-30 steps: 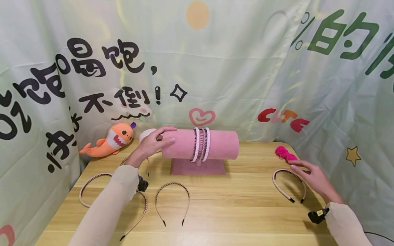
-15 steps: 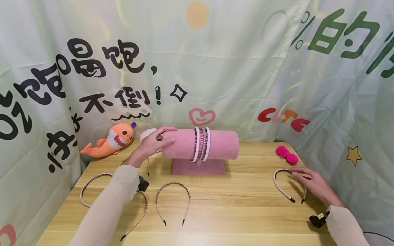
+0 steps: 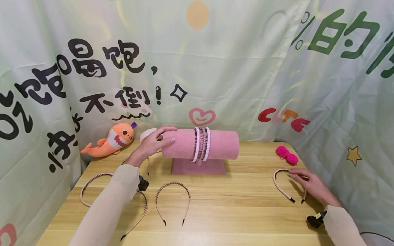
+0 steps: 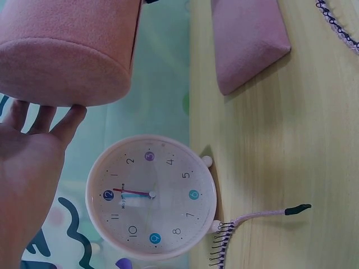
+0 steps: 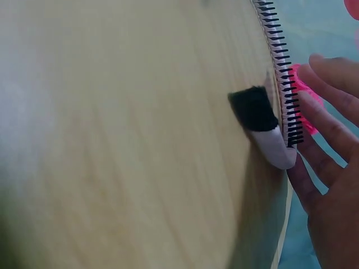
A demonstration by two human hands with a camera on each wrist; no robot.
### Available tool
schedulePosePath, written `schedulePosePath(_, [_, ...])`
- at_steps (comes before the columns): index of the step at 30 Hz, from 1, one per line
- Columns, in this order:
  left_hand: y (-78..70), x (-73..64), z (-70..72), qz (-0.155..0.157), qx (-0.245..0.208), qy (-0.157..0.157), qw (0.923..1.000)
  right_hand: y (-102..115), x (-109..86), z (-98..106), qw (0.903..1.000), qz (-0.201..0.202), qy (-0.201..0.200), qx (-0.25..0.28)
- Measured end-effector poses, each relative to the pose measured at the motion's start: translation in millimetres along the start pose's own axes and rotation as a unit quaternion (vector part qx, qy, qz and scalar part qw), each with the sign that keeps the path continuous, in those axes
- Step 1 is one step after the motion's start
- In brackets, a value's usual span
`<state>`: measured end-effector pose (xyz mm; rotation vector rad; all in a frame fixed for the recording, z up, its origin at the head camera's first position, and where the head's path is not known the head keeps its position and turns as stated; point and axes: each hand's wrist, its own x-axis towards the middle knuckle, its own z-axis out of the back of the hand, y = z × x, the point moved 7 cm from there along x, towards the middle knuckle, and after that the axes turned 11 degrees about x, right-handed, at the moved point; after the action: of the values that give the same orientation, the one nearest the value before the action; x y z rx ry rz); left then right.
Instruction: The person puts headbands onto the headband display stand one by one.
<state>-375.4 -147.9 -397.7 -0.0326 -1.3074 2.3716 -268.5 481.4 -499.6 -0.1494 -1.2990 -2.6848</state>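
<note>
My left hand (image 3: 151,143) grips the left end of a pink velvet roll-shaped headband stand (image 3: 176,145), thumb in front and fingers over the top. In the left wrist view, fingertips (image 4: 72,119) press on the roll's end face. Several headbands (image 3: 201,145), white and dark toothed, sit around the middle of the roll. On the right, my right hand (image 3: 315,184) reaches over a pale pink headband (image 3: 278,188) lying on the table. Seen from the right wrist, its straight, spread fingers (image 5: 325,120) touch the outer side of the headband's toothed band (image 5: 283,84).
More headbands lie on the wooden table (image 3: 234,212): one thin headband (image 3: 172,184) at front centre, others by the left arm. A round clock (image 4: 151,196) stands behind the left hand. An orange shark plush (image 3: 107,141) and pink yarn (image 3: 287,155) lie near the back corners.
My right hand has drawn back from the pink yarn to the headband in front of it, uncovering the yarn. The left hand stays on the stand's roll.
</note>
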Motion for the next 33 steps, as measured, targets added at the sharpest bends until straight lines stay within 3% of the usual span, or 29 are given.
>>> schedulePosePath(16, [-0.2, -1.6, -0.4, 0.002, 0.005, 0.003, 1.0, -2, 5.3, -8, 0.9977, -0.012, 0.01, -0.065])
schedulePosePath(24, [2.4, -0.1, -1.6, 0.009, -0.004, 0.006, 0.9999, 11, 4.2, -7, 0.9978, 0.045, 0.015, -0.048])
schedulePosePath(33, [2.2, -0.7, -0.2, 0.007, 0.001, 0.0, 1.0, 17, 4.3, -6, 0.9987, 0.04, 0.022, -0.02])
